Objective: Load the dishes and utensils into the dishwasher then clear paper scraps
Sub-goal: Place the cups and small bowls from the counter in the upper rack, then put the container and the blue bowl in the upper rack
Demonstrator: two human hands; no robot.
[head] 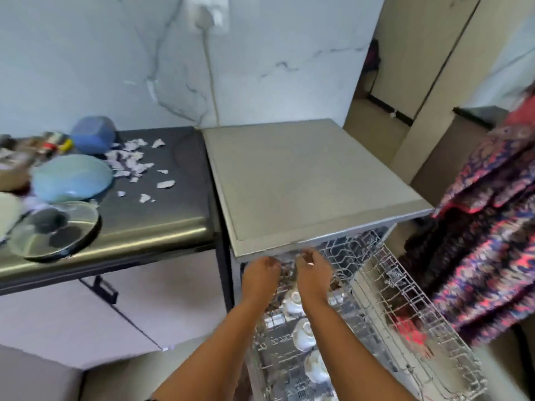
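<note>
L hand (262,273) & R hand (314,270) side by side, fingers curled at far end of pulled-out rack (405,314), just under dishwasher (312,180) top's front edge; grip unclear, blurred. White cups (304,334) in a row under forearms. On counter (162,215), left: paper scraps (130,160), blue bowl (72,178).

A white marbled wall (86,53) is filling the upper left of the frame. A white plug (207,13) is sitting in a socket at the top centre, with its cable (210,76) hanging straight down the wall. A dark steel desk (162,224) is running along the left, with blurred jars (55,143) standing at its far left end. Below it, a pale cabinet (86,314) is showing a dark handle (105,289). At the right edge, a person in patterned red and blue clothing (492,241) is standing near beige cupboard doors (414,53).
</note>
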